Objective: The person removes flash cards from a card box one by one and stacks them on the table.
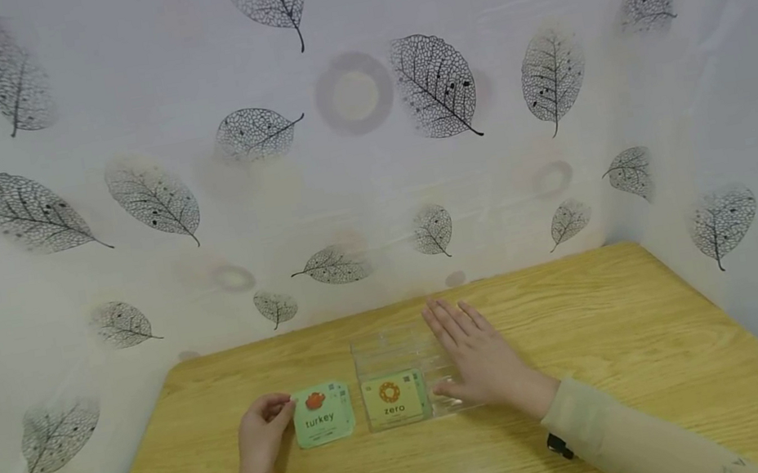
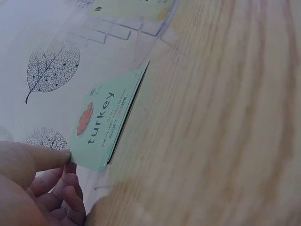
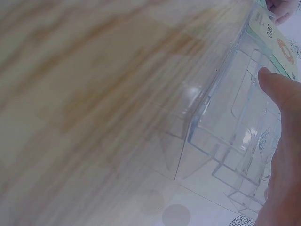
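At the left, my left hand point(image 1: 261, 430) pinches the upper left corner of a green card point(image 1: 317, 434) printed "turkey" with a red roast bird. In the left wrist view, thumb and finger meet at that card's edge and the other fingers are curled. To its right is a clear plastic box point(image 1: 390, 360), with a yellow card point(image 1: 375, 412) printed "zero" in its left part; green card edges show beneath. My right hand point(image 1: 482, 361) rests over the box's right part, fingers straight and thumb spread towards the yellow card.
Everything lies on a wood-grain table point(image 1: 587, 327). A pale sheet point(image 1: 370, 180) with dark leaf prints rises behind the table and along both sides. Dark bands point(image 1: 559, 446) show at both wrists, below light sleeves.
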{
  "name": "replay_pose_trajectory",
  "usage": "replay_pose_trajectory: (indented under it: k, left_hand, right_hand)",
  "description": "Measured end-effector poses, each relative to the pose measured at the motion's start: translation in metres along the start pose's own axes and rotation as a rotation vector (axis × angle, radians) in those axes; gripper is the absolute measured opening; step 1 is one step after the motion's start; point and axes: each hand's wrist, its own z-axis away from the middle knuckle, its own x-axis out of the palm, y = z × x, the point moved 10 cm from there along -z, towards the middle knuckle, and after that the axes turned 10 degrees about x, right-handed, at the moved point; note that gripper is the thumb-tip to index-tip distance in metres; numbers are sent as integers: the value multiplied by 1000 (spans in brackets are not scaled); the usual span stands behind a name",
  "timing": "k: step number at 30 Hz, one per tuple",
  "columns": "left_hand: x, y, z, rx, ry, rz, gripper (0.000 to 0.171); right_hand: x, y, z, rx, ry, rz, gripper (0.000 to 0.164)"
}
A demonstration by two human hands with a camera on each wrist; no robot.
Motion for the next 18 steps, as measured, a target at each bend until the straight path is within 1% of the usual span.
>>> replay_pose_trajectory:
  k: [9,13,18]
  left_hand:
    - [-2,-1,-2,32,24,-22,24]
    - [-3,-1,-3,34,30,-30,23]
    - [-4,-3,-6,32,29,-54,24]
  right_hand:
    - [2,0,0,-1,-1,10,118]
    - [1,0,0,-1,4,9,118]
    - [0,0,-1,2,-12,12,118]
